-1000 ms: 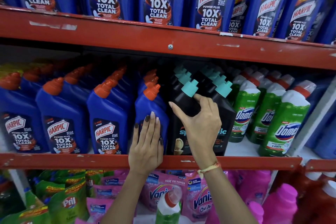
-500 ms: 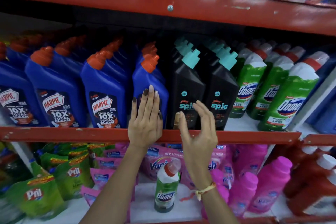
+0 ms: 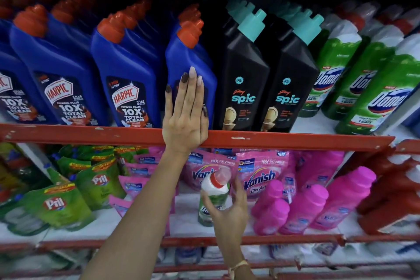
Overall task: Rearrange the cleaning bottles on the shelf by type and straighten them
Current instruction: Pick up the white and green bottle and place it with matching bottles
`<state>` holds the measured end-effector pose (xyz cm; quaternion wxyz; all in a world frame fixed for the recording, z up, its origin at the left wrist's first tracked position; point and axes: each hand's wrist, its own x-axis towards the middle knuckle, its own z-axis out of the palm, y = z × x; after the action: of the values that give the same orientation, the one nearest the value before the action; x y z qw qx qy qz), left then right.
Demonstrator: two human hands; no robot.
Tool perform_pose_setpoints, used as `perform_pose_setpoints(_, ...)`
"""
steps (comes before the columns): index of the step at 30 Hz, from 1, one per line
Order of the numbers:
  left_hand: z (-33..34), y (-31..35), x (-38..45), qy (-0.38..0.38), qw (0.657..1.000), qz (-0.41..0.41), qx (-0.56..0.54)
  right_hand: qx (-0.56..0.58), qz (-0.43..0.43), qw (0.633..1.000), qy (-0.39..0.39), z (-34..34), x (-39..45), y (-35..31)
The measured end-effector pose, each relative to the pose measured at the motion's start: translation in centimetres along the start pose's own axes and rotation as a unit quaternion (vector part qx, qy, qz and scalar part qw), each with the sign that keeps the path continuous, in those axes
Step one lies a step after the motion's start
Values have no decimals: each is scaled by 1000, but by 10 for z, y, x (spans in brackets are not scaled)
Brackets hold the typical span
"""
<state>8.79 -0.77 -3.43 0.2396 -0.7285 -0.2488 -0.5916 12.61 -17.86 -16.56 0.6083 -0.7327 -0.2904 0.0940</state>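
On the upper shelf, whose red front rail (image 3: 295, 140) runs across the view, the left end is filled with rows of blue Harpic bottles (image 3: 127, 75) with orange caps, standing upright with labels facing out. At the right end of that blue group stands one more blue Harpic bottle (image 3: 193, 61), and the left hand (image 3: 185, 116) lies flat against its front, fingers straight and together, palm over the lower label, the heel of the hand crossing the red rail; it grips nothing. Just right of it, touching side by side, stand two black Spic bottles (image 3: 245, 70) with teal caps at the front edge, with more teal caps behind them. Further right, toward the right end of that shelf, lean rows of green Domex bottles (image 3: 336, 57) with white shoulders and red caps. On the lower shelf (image 3: 109, 216), green Pril pouches (image 3: 61, 204) lie heaped at the left, pink Vanish pouches (image 3: 261, 175) stand in the middle, and pink bottles (image 3: 306, 207) crowd to the right of them. In front of the Vanish pouches stands a single small Domex bottle (image 3: 214, 191), upright near the shelf's front edge. The right hand (image 3: 229, 209) curls around its body, thumb on the left side and fingers spread behind its right side, partly open; whether the grip is firm cannot be told.
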Motion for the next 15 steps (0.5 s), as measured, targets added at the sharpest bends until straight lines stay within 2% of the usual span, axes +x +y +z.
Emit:
perform_pose_setpoints(6, 0, -1, 1, 5, 1000, -3, 7, -34, 36, 999, 18, 9, -11, 19)
perform_pose_setpoints(15, 0, -1, 0, 9, 1000, 13, 3, -67, 16, 996, 61, 15, -5, 14)
